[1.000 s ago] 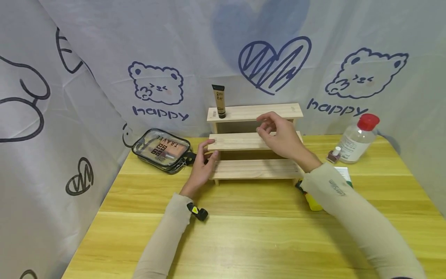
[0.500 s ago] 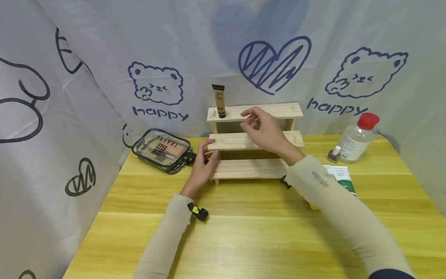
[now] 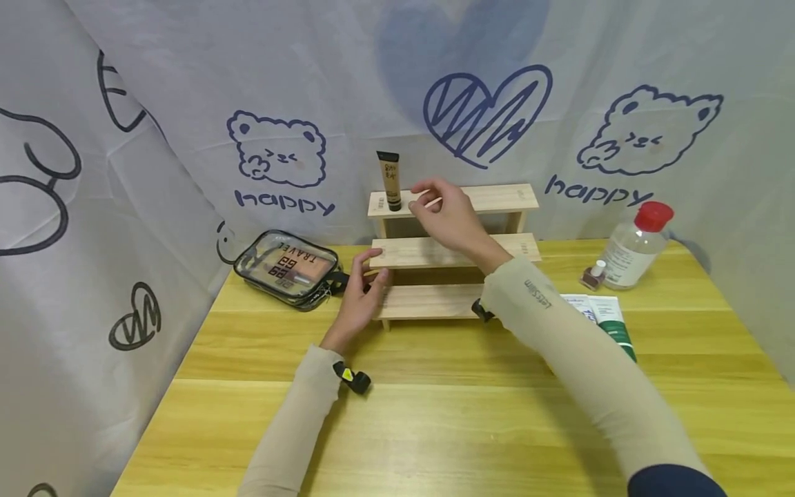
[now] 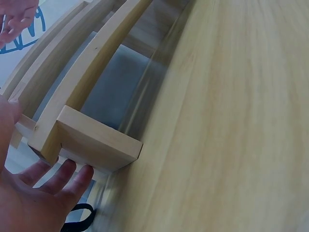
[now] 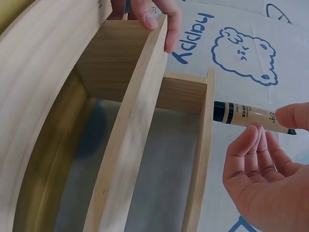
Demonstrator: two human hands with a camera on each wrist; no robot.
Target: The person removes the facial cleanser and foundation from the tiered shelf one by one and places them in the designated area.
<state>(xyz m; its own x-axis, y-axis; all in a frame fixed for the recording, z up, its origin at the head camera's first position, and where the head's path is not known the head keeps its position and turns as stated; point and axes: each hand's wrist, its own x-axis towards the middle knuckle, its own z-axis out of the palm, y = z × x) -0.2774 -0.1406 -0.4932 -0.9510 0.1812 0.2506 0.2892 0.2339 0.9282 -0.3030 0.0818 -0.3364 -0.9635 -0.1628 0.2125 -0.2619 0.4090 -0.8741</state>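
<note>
A three-tier wooden display shelf (image 3: pixel 459 252) stands against the curtain. My left hand (image 3: pixel 363 297) grips its left end, the thumb near the middle tier and the fingertips against the side, as the left wrist view shows. On the left of the top tier a beige tube with a black cap (image 3: pixel 391 181) stands upright on its cap. My right hand (image 3: pixel 450 217), fingers loosely bent, hovers over the tiers just right of the tube. A small gap separates them in the head view; in the right wrist view the thumb overlaps the tube (image 5: pixel 246 115).
Left of the shelf lies a clear travel pouch (image 3: pixel 288 269). To the right stand a red-capped bottle (image 3: pixel 633 252) and a small nail polish bottle (image 3: pixel 593 274). A white and green tube (image 3: pixel 611 323) lies beside another white tube (image 3: pixel 579 304), partly behind the right sleeve.
My right hand has moved left above the shelf towards the upright tube, uncovering the white tubes on the table. The left hand keeps its place on the shelf's end.
</note>
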